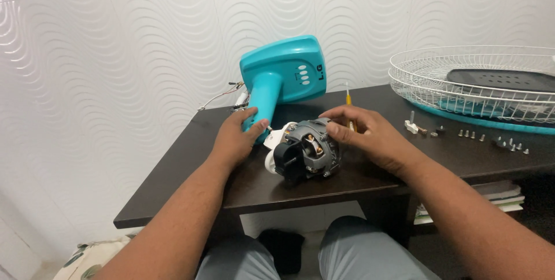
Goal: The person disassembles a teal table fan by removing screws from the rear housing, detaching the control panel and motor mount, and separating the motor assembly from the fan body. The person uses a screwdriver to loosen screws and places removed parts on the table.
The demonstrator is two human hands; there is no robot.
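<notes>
A teal fan base and neck [283,77] lies tilted on the dark table [173,181]. My left hand [237,138] grips the lower end of the teal neck. In front of it sits the bare fan motor [306,150], with a black part at its front and a white piece at its left. My right hand [361,132] rests on the motor's top right and holds a screwdriver [348,99] whose yellow handle sticks up behind the fingers. Thin wires [222,95] trail from the neck's back.
White wire fan guards [474,80] with a dark blade lie at the table's right, over a teal ring. Several loose screws [491,138] and a small white part [411,126] lie beside them. Books sit on a shelf under the table. A patterned white wall stands behind.
</notes>
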